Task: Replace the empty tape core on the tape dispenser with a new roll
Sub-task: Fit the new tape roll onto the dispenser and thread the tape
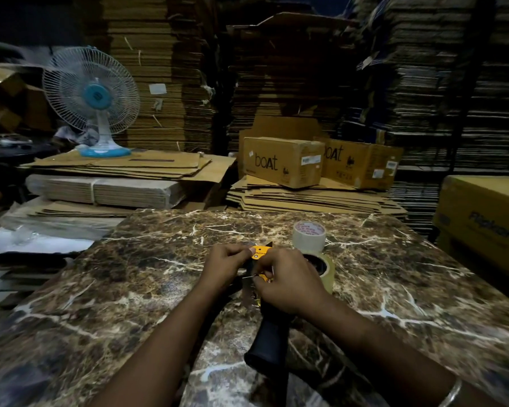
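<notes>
A tape dispenser [269, 336] with a black handle and a yellow head lies on the brown marble table [130, 289], handle pointing towards me. A roll of clear tape [325, 271] sits on the dispenser's right side, partly hidden by my right hand. My left hand [223, 267] pinches the yellow front end by the blade. My right hand [285, 282] grips the middle of the dispenser beside the roll. Behind them, an empty tape core [309, 235], white with red print inside, stands alone on the table.
Flat cardboard stacks and two "boat" cartons [284, 161] lie beyond the table's far edge. A blue and white fan [96, 104] stands at the back left. A yellow carton [488, 218] sits at the right. Tall cardboard piles fill the background.
</notes>
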A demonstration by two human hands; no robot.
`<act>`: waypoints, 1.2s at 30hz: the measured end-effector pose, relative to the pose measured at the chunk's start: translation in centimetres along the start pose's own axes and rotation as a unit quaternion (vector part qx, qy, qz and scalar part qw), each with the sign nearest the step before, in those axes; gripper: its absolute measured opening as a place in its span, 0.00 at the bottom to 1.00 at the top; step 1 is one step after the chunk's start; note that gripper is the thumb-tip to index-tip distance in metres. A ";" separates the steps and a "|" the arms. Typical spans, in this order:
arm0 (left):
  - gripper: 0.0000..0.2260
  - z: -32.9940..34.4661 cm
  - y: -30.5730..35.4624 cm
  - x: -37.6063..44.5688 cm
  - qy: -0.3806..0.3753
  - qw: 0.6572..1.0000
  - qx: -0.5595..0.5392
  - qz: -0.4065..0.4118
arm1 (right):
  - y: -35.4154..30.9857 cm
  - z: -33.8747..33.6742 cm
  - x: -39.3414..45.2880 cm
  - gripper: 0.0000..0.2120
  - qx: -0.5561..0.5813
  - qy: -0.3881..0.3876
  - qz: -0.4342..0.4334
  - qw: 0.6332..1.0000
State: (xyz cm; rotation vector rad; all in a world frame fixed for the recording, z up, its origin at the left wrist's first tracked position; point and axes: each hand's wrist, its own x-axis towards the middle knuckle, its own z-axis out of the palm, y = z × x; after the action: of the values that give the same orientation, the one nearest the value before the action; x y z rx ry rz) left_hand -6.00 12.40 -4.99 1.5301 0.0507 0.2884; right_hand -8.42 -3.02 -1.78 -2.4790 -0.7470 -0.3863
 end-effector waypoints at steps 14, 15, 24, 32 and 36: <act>0.15 -0.1 1.0 -0.3 -0.069 0.968 0.197 0.141 | 5.8 -1.0 0.0 0.25 0.018 0.090 0.091 0.992; 0.16 -0.2 1.2 -0.1 -0.085 0.960 0.226 0.142 | 6.0 -0.8 -0.2 0.28 0.018 0.080 0.089 0.993; 0.17 0.0 4.7 1.2 -0.186 0.828 0.495 0.187 | 7.5 -0.8 -1.1 0.32 0.054 0.051 0.059 0.996; 0.21 0.3 5.4 1.6 -0.262 0.743 0.577 0.216 | 8.6 -1.3 -1.6 0.29 0.101 0.025 0.039 0.994; 0.16 0.0 5.2 1.9 -0.267 0.728 0.584 0.239 | 9.7 -1.8 -2.1 0.29 0.161 0.036 0.028 0.986</act>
State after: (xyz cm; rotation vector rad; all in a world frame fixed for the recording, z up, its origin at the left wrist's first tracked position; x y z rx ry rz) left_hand -5.00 12.90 0.44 2.8495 -0.7809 0.2004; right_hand -4.72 -11.82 -4.93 -2.1663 -0.6521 -0.3057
